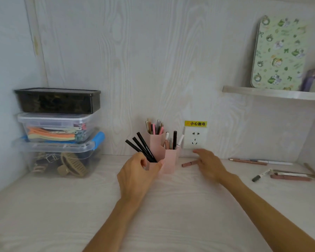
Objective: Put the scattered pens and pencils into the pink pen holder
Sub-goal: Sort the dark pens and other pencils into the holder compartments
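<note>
Pink pen holder (168, 160) stands on desk (62, 206) by the back wall; front cell hidden behind left hand (137, 176), which grips three black pens (142, 149) there. Rear cells hold pens. Right hand (208, 164), fingers relaxed, touches pink pen (188, 163); contact point blurred.

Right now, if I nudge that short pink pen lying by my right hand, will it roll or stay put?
The short pink pen looks round and smooth, lying flat on the desk, so it will probably roll. It looks slim and stiff, so likely light and easy to pinch. The right hand already reaches its end.
</note>
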`<state>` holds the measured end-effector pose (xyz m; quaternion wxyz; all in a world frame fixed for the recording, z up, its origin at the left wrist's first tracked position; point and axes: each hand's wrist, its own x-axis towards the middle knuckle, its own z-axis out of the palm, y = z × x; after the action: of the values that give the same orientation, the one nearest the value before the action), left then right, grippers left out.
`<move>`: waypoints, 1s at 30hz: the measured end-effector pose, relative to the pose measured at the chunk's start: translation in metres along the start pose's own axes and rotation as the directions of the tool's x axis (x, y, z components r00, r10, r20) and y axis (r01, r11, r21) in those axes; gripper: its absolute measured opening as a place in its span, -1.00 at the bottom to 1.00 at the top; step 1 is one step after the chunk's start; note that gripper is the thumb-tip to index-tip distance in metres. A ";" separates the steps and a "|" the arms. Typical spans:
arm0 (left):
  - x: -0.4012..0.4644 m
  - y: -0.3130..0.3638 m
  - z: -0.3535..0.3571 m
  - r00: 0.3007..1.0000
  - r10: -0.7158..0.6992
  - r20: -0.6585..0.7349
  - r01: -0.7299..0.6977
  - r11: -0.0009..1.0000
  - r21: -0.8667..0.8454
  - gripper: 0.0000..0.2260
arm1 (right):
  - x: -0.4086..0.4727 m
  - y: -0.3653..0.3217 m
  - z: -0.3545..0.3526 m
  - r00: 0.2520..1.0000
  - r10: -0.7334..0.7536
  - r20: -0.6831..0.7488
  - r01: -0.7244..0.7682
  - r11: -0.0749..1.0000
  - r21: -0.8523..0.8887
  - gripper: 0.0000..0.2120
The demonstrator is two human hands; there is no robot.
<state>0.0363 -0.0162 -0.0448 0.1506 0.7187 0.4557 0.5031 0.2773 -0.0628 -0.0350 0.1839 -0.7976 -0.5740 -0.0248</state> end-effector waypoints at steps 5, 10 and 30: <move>-0.006 0.006 0.000 0.967 0.223 0.125 -0.231 0.971 0.054 -0.78 | -0.018 0.014 0.013 1.000 -0.012 -0.007 0.012 1.000 -0.025 -0.63; -0.011 0.010 0.010 0.872 0.342 0.351 -0.400 0.910 0.108 -0.81 | -0.031 0.011 0.010 0.987 -0.119 -0.106 0.129 0.986 0.103 -0.75; -0.012 0.027 0.001 0.977 0.210 0.043 -0.188 0.933 -0.306 -0.81 | -0.046 -0.040 -0.007 0.977 -0.210 -0.037 0.135 0.473 0.871 -0.81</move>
<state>0.0495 -0.0405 -0.0340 0.2233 0.7483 0.2929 0.5517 0.2258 -0.0960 -0.0293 0.5353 -0.5344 -0.5916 0.2790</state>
